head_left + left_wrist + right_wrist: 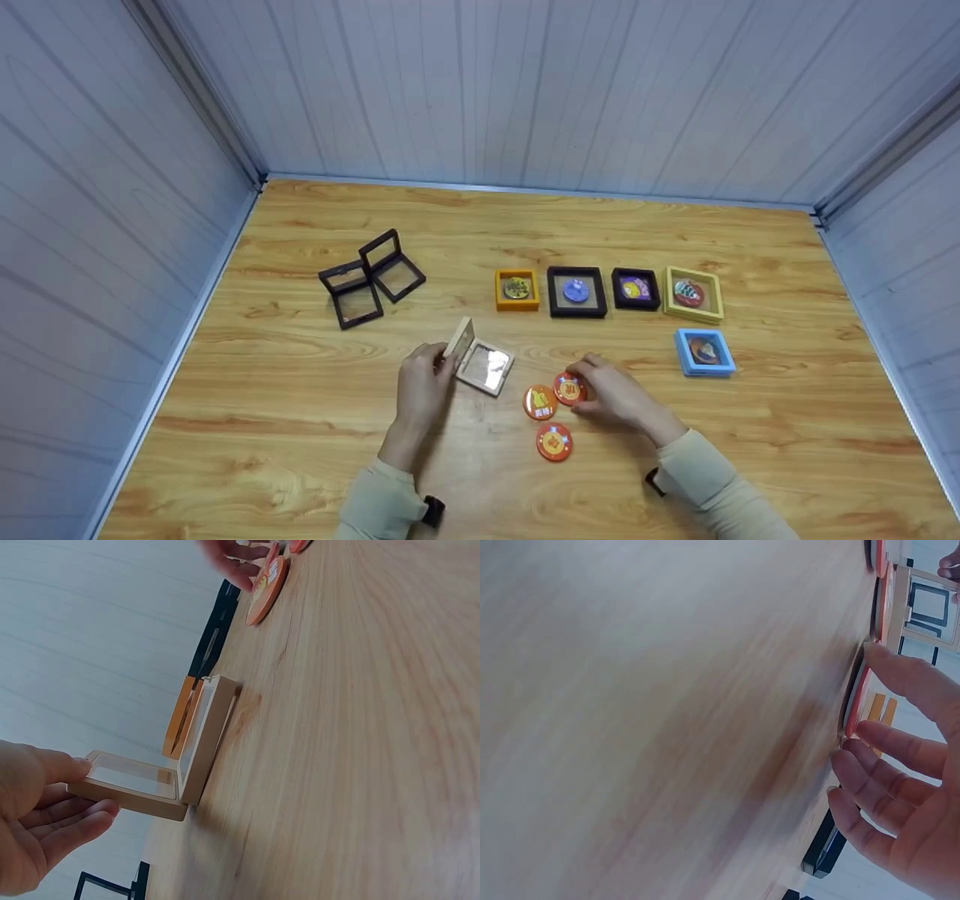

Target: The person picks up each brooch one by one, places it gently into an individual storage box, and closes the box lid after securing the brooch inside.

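Observation:
A beige hinged display frame [486, 367] with clear film stands open like a book on the table. My left hand [425, 386] pinches its raised half; in the left wrist view, the thumb lies on one side of the frame [135, 802] and the fingers on the other. To the right, my right hand [619, 394] holds a red round badge [570, 388] by its rim, thumb and index finger at opposite edges, as the right wrist view of the badge [856, 690] also shows. Beside it lie an orange badge [540, 403] and another red badge [554, 442].
Two open black frames [358, 304] stand at the left. Along the back right are an orange frame [517, 304], black frames [577, 312] and a yellow frame [694, 315], with a blue frame [705, 369] nearer; each holds a badge. Pale panels [480, 90] wall the table.

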A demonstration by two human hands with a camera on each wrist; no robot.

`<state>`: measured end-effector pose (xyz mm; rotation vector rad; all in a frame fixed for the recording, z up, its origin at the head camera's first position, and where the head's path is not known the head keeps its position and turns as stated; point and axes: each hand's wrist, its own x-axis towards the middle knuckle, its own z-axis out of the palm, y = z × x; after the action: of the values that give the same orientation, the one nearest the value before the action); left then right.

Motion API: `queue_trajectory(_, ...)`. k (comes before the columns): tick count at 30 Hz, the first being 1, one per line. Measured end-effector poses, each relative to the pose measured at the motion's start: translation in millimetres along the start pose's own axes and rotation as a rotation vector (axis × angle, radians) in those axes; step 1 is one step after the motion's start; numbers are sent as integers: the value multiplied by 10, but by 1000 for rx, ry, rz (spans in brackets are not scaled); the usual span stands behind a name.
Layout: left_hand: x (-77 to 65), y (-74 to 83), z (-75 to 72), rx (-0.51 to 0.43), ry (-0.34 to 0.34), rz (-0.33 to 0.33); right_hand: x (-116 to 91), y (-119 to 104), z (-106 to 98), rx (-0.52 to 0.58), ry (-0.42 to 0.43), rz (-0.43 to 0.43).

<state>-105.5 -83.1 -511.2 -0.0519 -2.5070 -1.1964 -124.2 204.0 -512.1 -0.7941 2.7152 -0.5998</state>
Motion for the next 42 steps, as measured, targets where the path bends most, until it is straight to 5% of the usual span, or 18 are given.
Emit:
queue_trajectory(23,-1,-22,11,1,6,-3,125,-62,-73,41,10,27)
queue_trajectory(42,1,-11,4,13,-5,-22,537,-389,-101,90,14,-48)
